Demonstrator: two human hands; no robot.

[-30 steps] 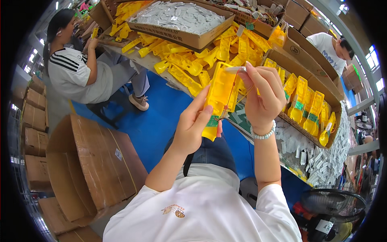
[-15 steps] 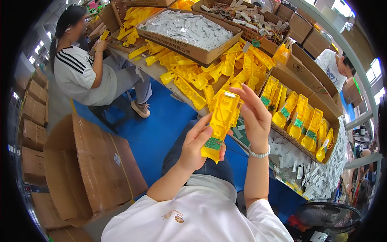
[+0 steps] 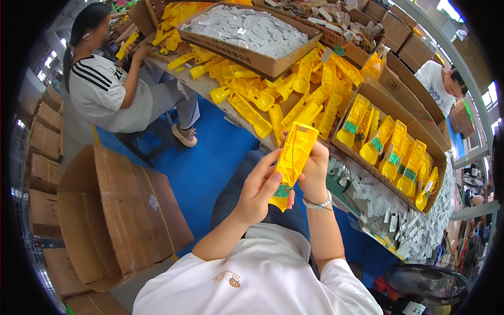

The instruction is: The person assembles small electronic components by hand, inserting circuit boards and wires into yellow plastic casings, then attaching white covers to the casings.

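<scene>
A yellow plastic housing (image 3: 296, 152) is held upright and slightly tilted over my lap, its hollow inside facing me. A green circuit board (image 3: 282, 191) sits across its lower end, with thin dark wires running from it. My left hand (image 3: 258, 186) is closed on the housing's left side, thumb near the board. My right hand (image 3: 314, 170) wraps its right edge, with its fingers mostly hidden behind it. One dark wire hangs past my right wrist, next to a pale bead bracelet (image 3: 318, 202).
Yellow housings (image 3: 252, 102) lie heaped on the table. A carton (image 3: 273, 67) of small white parts stands behind them. To the right, another carton (image 3: 346, 147) holds several housings with boards, beside loose white pieces (image 3: 415, 231). An open box (image 3: 136, 210), a fan (image 3: 425, 283) and two co-workers are around me.
My right hand has come down from beside the housing's top and closed around its right edge. The housing has tilted a little to the right. The left co-worker's hands have shifted.
</scene>
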